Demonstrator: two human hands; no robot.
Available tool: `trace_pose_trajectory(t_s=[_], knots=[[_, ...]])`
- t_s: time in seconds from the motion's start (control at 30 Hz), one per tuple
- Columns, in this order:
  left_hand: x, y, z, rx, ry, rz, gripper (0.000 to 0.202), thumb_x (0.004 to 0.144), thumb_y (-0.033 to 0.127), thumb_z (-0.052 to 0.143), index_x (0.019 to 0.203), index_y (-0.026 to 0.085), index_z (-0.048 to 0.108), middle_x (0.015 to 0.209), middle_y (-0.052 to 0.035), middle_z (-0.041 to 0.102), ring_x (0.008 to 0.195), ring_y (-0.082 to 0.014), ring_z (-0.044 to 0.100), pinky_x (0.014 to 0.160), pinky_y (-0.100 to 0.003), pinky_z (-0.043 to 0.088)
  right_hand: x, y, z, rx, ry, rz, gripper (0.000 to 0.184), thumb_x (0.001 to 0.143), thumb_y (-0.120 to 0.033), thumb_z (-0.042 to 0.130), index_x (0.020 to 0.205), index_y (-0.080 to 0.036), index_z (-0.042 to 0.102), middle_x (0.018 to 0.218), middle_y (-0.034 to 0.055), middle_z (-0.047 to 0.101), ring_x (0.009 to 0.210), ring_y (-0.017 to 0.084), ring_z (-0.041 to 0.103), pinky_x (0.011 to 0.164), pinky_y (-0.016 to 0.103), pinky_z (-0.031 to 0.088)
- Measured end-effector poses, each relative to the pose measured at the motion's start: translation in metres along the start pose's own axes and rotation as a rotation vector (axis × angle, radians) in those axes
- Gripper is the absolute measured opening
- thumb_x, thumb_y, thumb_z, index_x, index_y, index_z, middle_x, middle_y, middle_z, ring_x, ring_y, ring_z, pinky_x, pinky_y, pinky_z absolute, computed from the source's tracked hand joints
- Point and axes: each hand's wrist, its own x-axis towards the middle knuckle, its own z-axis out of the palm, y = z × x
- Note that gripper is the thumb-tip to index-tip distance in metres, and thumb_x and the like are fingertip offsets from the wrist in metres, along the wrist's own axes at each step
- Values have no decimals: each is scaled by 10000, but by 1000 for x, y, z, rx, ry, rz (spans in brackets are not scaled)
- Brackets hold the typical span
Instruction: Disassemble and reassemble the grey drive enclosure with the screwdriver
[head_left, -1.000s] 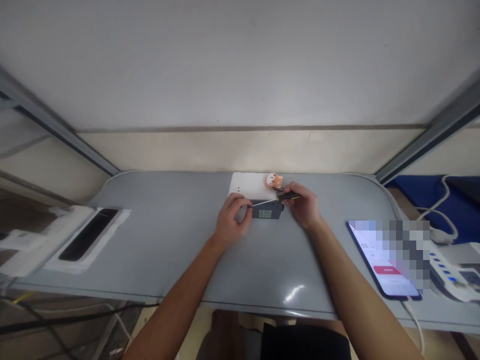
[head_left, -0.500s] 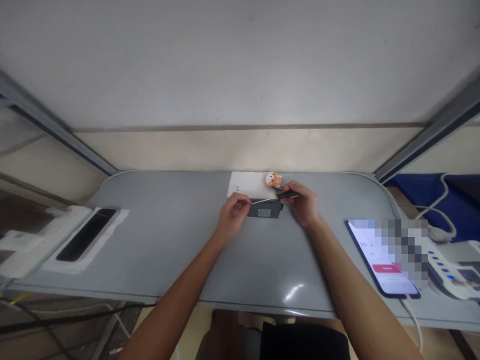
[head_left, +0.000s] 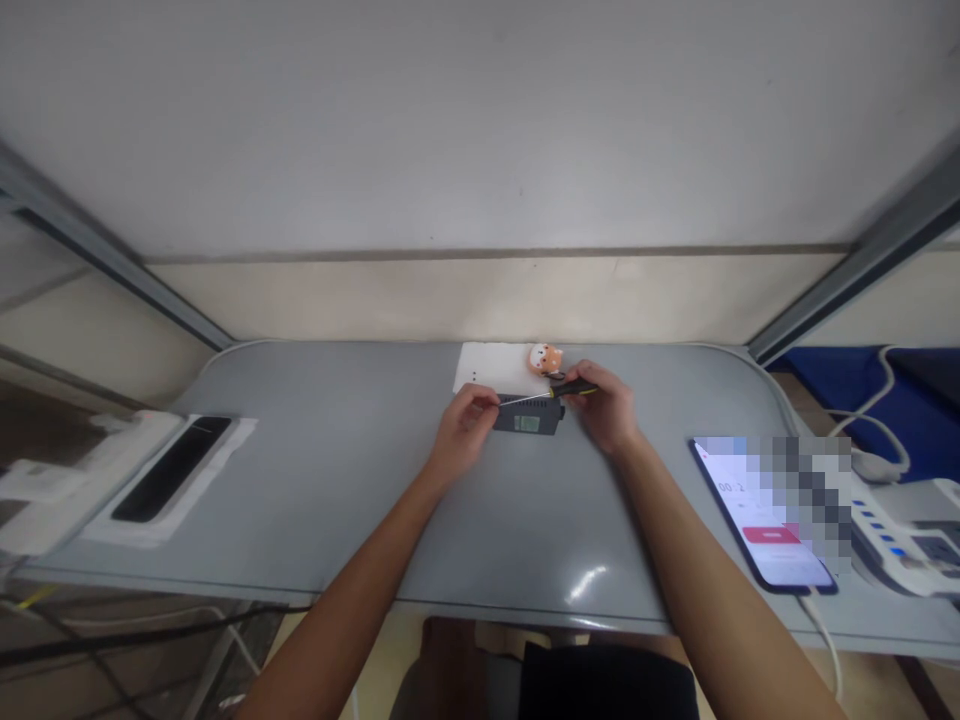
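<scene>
My right hand (head_left: 606,405) is closed round the black and yellow handle of a screwdriver (head_left: 576,388). Its thin metal shaft points left, across the upper edge of a small dark box (head_left: 517,420) with a row of vent slots and a green-and-pale label. At the shaft's tip, the thumb and fingers of my left hand (head_left: 466,425) are pinched together, beside the box's left end. What lies between those fingertips is too small to make out. Behind the box is a white sheet (head_left: 491,362) with a few tiny dark dots, perhaps screws.
An orange and white animal figure (head_left: 544,359) sits by the sheet. A lit phone (head_left: 757,530) with a cable lies at right beside a white power strip (head_left: 900,540). At left lies a dark phone (head_left: 174,468). A wall panel (head_left: 480,300) stands behind the table.
Almost nothing differs. Both hands, the screwdriver and the box keep their places, with only a slight shift of the whole view.
</scene>
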Motion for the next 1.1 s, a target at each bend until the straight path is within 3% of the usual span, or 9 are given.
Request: trace_pose_trajectory(t_s=[0.13, 0.33, 0.63, 1.1], knots=[[0, -1, 0, -69, -31, -18, 82, 895, 272, 641, 960, 223, 648, 1138, -82, 708, 1080, -228, 664, 890, -356, 531, 2, 3, -3, 11, 8, -4, 136, 747, -345, 714, 697, -220, 710, 794, 28, 603, 727, 161, 531, 525, 284, 307], [1, -8, 5, -80, -6, -33, 74, 898, 272, 635, 943, 214, 642, 1024, -61, 706, 1013, -212, 671, 939, -375, 534, 1, 3, -2, -10, -3, -19, 133, 753, -352, 711, 706, -228, 702, 808, 28, 614, 754, 176, 556, 540, 294, 337], [-1, -8, 0, -72, -48, -9, 128, 948, 266, 558, 1006, 223, 664, 1077, -63, 715, 1046, -216, 668, 948, -381, 528, 1, 4, -3, -37, -13, -53, 154, 780, -360, 705, 707, -224, 714, 821, 42, 614, 758, 175, 547, 538, 287, 321], [2, -4, 6, -96, -11, -70, 107, 850, 223, 593, 937, 207, 654, 1016, -43, 699, 1027, -205, 655, 932, -346, 510, -2, -3, 3, -18, 2, -45, 146, 743, -340, 712, 667, -215, 707, 786, 43, 612, 720, 163, 517, 518, 286, 289]])
